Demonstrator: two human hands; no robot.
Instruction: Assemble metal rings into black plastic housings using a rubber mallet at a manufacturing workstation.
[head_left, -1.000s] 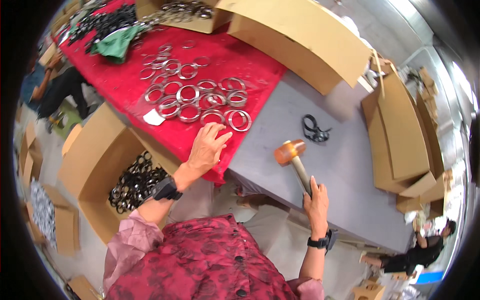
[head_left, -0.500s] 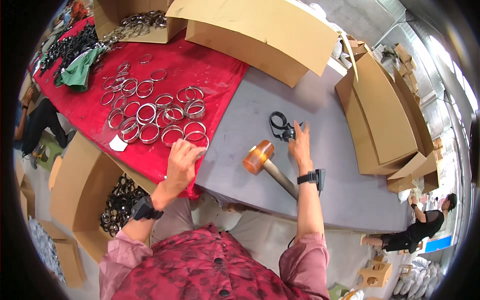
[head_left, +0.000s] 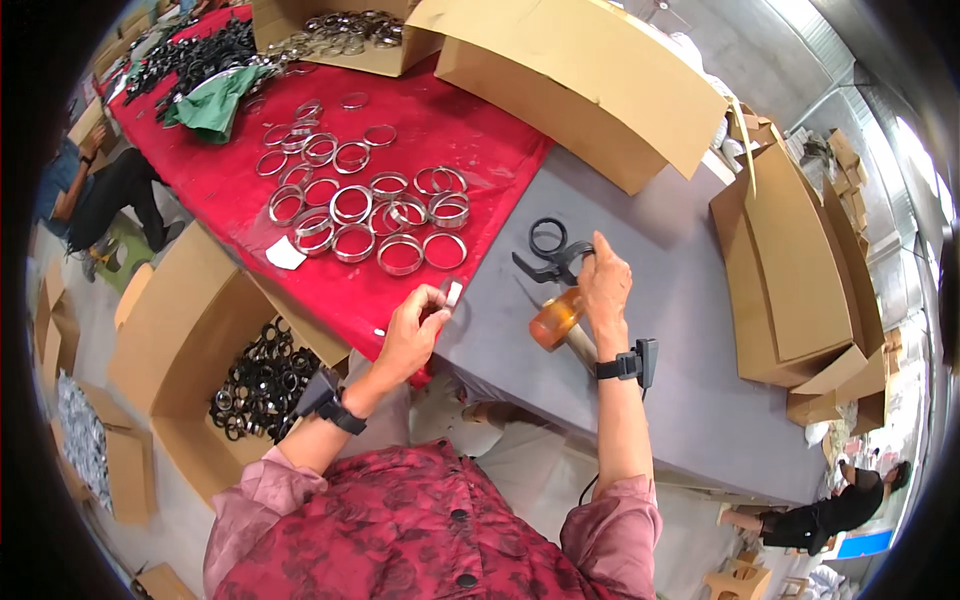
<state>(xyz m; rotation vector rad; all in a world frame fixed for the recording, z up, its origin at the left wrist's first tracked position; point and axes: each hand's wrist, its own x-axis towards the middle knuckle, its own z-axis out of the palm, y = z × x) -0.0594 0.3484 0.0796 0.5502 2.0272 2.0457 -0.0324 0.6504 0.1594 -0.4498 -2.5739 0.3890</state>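
My left hand [head_left: 412, 330] pinches a silver metal ring [head_left: 453, 296], seen nearly edge-on, just above the front edge of the red cloth. My right hand [head_left: 606, 288] has its fingers closed on a black ring-shaped part [head_left: 576, 262] over the grey table top. Touching or close beside that part lies another black ring [head_left: 547, 236]; whether they are joined I cannot tell. A mallet with an amber head [head_left: 556, 320] lies under and beside my right hand, its handle partly hidden by the wrist. Several more silver rings [head_left: 351, 204] lie loosely grouped on the red cloth [head_left: 480, 110].
Cardboard boxes stand at the back [head_left: 570, 90] and right [head_left: 790, 280] of the table. Below its left edge, an open box [head_left: 180, 370] holds black rings [head_left: 262, 385]. A green cloth [head_left: 215, 105] lies far left by a black heap. Other people are at left and right.
My left hand has lifted a silver ring off the red cloth. The right hand has closed on a black part, which has turned and shifted nearer the mallet. The whole view has shifted.
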